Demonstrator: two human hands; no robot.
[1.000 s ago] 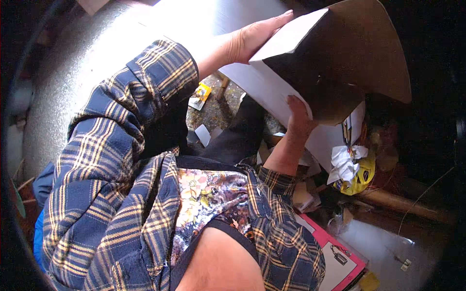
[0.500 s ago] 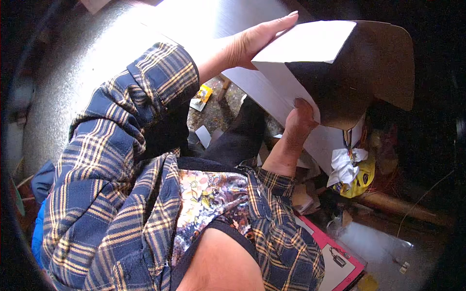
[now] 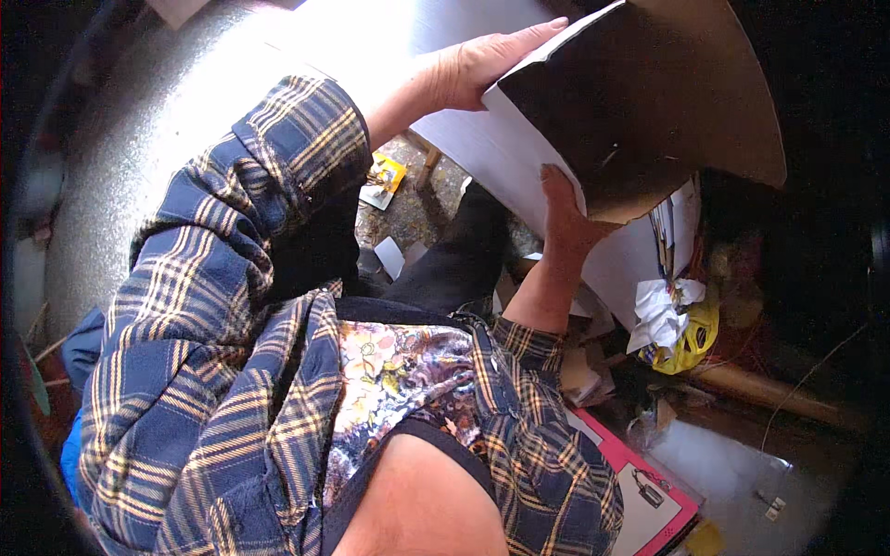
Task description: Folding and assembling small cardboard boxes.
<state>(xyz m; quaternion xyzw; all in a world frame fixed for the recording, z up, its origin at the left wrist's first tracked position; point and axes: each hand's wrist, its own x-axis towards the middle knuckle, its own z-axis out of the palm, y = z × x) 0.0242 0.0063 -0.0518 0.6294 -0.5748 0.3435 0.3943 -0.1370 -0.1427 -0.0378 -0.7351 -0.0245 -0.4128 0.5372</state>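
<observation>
A cardboard box (image 3: 667, 102), white outside and brown inside, is held up at the upper right with its dark open side showing. At its far left corner my left hand (image 3: 468, 72) grips the white side, thumb stretched along the top edge and the other fingers partly hidden. Lower down, my right hand (image 3: 565, 208) is closed on the near wall, its thumb against the white outer face. The right hand's other fingers are out of sight behind the cardboard. A small pale line, perhaps a staple, shows on the brown inside.
Below the box lie crumpled white paper (image 3: 660, 315) and a yellow plastic bag (image 3: 693, 341). A pink-edged printed board (image 3: 640, 491) sits at the lower right beside a clear plastic sheet (image 3: 714, 468). A yellow-and-white packet (image 3: 382, 181) lies on the speckled floor.
The box has tilted so that more of its brown inside faces me and its white end panel is nearly edge-on. Both hands have shifted slightly, keeping their grip.
</observation>
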